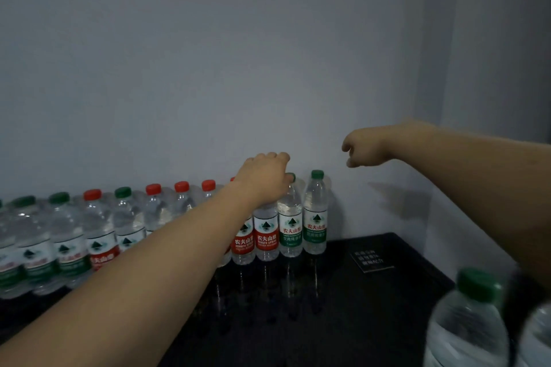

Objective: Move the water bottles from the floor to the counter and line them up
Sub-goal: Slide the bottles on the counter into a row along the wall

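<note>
Many water bottles [98,235] are lined up along the grey wall [208,53] at the back of the dark counter [343,307], upright and touching side by side, with red and green caps mixed. At the right end of the row a green-capped bottle [316,217] is stood, and just beside it a second green-labelled bottle [290,226] is gripped at its neck by the left hand [264,179], whose fingers are curled down over the cap. The right hand [362,147] is held in the air to the right of the row, well apart from any bottle, with its fingers loosely curled and nothing held. Near the lower right corner a blurred green-capped bottle [468,325] is seen close to the camera, with part of another bottle [538,337] beside it. A small dark card [371,261] with pale lettering is laid on the counter near the wall.
</note>
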Demonstrator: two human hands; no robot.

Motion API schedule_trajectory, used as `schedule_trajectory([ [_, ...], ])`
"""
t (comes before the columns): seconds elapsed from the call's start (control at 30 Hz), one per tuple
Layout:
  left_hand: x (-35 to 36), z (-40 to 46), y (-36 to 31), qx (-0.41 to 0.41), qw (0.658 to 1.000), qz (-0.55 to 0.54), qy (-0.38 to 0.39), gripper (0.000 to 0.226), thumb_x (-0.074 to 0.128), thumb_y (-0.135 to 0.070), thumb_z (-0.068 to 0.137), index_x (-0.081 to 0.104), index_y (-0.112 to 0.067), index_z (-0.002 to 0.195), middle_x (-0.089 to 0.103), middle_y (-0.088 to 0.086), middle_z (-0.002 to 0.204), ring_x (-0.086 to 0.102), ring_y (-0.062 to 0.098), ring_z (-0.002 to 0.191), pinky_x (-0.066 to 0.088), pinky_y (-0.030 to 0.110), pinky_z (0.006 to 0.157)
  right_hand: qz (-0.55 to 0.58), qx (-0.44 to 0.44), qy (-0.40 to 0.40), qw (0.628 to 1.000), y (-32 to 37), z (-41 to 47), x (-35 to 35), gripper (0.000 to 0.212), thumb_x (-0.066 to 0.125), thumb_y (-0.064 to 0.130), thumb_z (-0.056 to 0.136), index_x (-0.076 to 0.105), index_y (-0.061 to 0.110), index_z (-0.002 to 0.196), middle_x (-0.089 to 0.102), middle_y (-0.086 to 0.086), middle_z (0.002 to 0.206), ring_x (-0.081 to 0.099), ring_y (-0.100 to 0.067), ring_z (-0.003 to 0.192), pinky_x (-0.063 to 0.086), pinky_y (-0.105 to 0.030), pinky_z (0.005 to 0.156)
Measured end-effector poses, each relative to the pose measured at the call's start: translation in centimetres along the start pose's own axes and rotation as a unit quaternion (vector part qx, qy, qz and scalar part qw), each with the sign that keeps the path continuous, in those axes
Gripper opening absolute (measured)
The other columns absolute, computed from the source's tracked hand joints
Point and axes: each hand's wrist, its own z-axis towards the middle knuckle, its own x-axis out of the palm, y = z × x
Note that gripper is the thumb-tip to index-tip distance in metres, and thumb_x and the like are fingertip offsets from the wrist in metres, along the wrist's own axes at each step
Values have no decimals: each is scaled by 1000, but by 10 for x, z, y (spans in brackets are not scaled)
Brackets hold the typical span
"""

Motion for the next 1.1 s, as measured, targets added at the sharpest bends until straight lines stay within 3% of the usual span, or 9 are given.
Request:
schedule_trajectory([
  [0.2, -58, -58, -56, -8, 995, -48, 83, 51, 49, -40, 100, 43, -14, 144, 52, 9, 141, 53, 27, 124, 46, 40, 99, 54, 11, 39, 998, -17, -95, 0, 46, 57, 32, 94, 55, 3, 129, 60, -13, 128, 58, -31, 114, 45, -44, 101],
  [0.33, -77, -82, -100, -3, 990, -82, 112, 44, 52, -40, 98, 54, -14, 133, 60, 8, 131, 58, 26, 114, 48, 38, 92, 24, 37, 62, 997, -32, -146, 2, 42, 55, 33, 95, 57, 4, 124, 62, -14, 122, 61, -31, 108, 49, -44, 97],
  [0.47, -83, -96, -142, 32, 980, -96, 171, 52, 59, -45, 94, 51, -19, 139, 56, 2, 138, 56, 21, 119, 46, 33, 96, -24, 72, 87, 993, -56, -185, 9, 21, 51, 24, 97, 55, 4, 102, 60, -9, 83, 62, -22, 68, 55, -33, 67],
  [0.57, -83, -98, -170, 60, 968, -126, 209, 60, 63, -49, 91, 48, -21, 141, 54, -1, 139, 56, 15, 116, 47, 30, 93, -6, 108, 135, 985, -77, -206, 17, 37, 55, 28, 96, 54, 3, 122, 64, -13, 102, 65, -23, 82, 52, -29, 62],
  [0.63, -85, -99, -187, 74, 958, -145, 237, 60, 65, -51, 89, 49, -22, 140, 57, -4, 132, 62, 10, 102, 51, 25, 80, 11, 126, 172, 977, -90, -215, 23, 44, 56, 33, 96, 52, 1, 126, 63, -17, 115, 66, -28, 95, 54, -34, 73],
  [0.7, -85, -99, -203, 83, 949, -150, 264, 59, 68, -50, 88, 51, -22, 138, 61, -5, 123, 67, 10, 92, 56, 31, 81, 39, 137, 196, 970, -98, -220, 28, 39, 53, 34, 97, 55, 1, 118, 64, -17, 107, 66, -28, 92, 54, -37, 78],
  [0.83, -78, -100, -226, 91, 956, -107, 257, 46, 70, -49, 86, 64, -21, 122, 70, -3, 107, 70, 13, 84, 57, 34, 81, 112, 157, 231, 954, -105, -220, 35, 37, 46, 36, 100, 55, 0, 103, 58, -15, 78, 57, -24, 64, 50, -32, 62],
  [0.97, -67, -99, -234, 95, 964, -40, 246, 38, 68, -53, 85, 69, -18, 99, 73, -1, 88, 70, 18, 80, 58, 35, 73, 116, 144, 275, 943, -106, -222, 41, 37, 56, 42, 94, 57, 5, 88, 57, -10, 72, 56, -21, 59, 48, -30, 61],
  [1.1, -60, -99, -237, 98, 968, -15, 232, 39, 66, -54, 86, 66, -15, 89, 68, 1, 80, 65, 19, 72, 53, 34, 59, 114, 113, 230, 960, -109, -217, 55, 34, 61, 34, 92, 54, 5, 75, 53, -7, 60, 47, -18, 42, 42, -22, 46],
])
